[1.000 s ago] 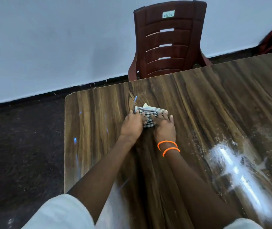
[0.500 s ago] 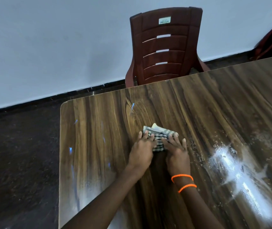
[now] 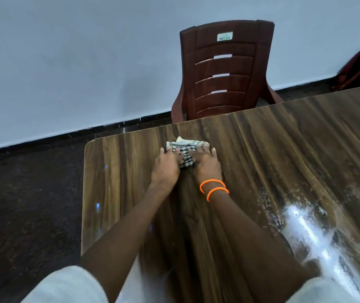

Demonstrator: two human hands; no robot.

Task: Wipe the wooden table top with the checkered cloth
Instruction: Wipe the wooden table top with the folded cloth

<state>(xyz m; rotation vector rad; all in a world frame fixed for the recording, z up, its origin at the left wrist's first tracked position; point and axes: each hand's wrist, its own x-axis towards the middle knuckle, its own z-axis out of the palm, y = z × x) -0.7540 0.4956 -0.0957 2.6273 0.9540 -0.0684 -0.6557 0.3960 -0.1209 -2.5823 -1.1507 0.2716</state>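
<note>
Half the checkered cloth (image 3: 184,152) is hiding beneath both palms; left hand (image 3: 166,166) and right hand (image 3: 207,164) are pressing it flat onto the wooden table (image 3: 273,154), arms stretching forward.

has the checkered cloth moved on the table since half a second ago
Yes. The checkered cloth, pressed under both hands, has been pushed away from the person toward the table's far edge, nearer the chair.

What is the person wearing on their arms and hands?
Both hands are bare, with no gloves. The right hand has two bright orange bands around its wrist. The left hand wears nothing on its wrist. Short, pale whitish sleeves cover the upper arms, and the forearms are uncovered.
</note>
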